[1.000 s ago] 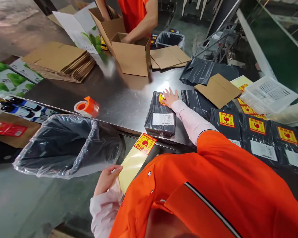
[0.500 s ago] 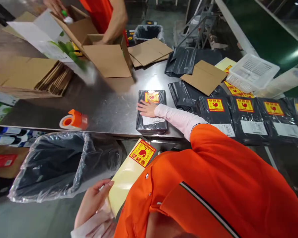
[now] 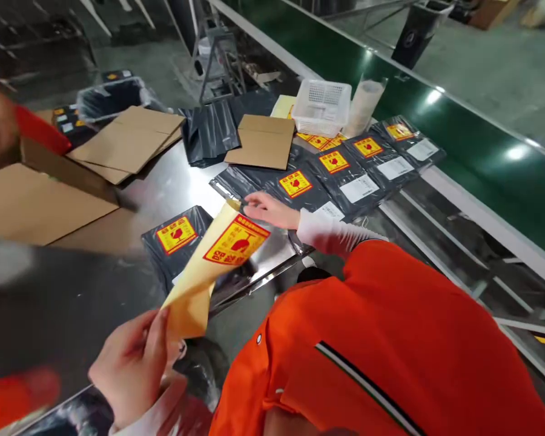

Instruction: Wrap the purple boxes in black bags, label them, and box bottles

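Observation:
My left hand (image 3: 131,363) is closed on the near end of a pale yellow sticker sheet (image 3: 188,303), which bends and stands tilted above the table edge. A yellow-and-red fragile label (image 3: 237,241) with a broken-glass picture sits near the sheet's far end. There, the fingers of my right hand (image 3: 272,211) are bent together at the sheet's far corner and seem to pinch it; the thumb is partly hidden. Behind the sheet lies a black-wrapped parcel (image 3: 157,242) bearing the same kind of label, partly covered by the sheet.
Several labelled black parcels (image 3: 361,189) lie in a row on the right. Flat cardboard (image 3: 266,142), black bags (image 3: 211,130) and a white basket (image 3: 322,106) are at the back. An open carton (image 3: 40,206) stands left, beside a co-worker's blurred arm. A green conveyor (image 3: 390,109) runs behind.
My view has swung right. My right hand has left the parcel and come to the sticker sheet's far end. My left hand has raised the sheet above the table edge.

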A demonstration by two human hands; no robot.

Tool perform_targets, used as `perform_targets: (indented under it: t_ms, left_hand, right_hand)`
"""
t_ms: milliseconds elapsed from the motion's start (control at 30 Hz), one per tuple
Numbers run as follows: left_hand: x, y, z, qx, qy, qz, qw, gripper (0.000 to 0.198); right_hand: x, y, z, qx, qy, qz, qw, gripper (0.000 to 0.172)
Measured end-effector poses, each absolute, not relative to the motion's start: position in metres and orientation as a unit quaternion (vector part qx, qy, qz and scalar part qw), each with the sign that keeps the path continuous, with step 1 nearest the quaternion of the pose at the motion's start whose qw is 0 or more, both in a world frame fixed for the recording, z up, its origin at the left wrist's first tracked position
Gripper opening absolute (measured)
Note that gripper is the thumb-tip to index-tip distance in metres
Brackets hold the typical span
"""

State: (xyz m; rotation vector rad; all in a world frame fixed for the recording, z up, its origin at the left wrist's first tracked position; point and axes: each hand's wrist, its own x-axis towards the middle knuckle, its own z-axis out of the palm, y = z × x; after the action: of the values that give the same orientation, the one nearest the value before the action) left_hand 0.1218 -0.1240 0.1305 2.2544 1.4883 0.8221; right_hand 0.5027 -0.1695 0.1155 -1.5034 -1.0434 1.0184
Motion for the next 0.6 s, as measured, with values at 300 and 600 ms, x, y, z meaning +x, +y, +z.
perform_targets:
  t_ms: [300, 600]
  left_hand:
    - [0.346, -0.072, 0.144, 0.885, 0.234, 0.392, -0.087, 0.027]
    - [0.448, -0.063, 0.119, 0.859, 0.313, 0.402, -0.041, 0.030]
  right_hand:
    - [0.680, -0.175, 0.155, -0.567, -0.510, 0.340, 0.551, 0.065]
    - [0.876, -0.103, 0.117, -0.705, -0.347, 0.185, 0.591, 0.044]
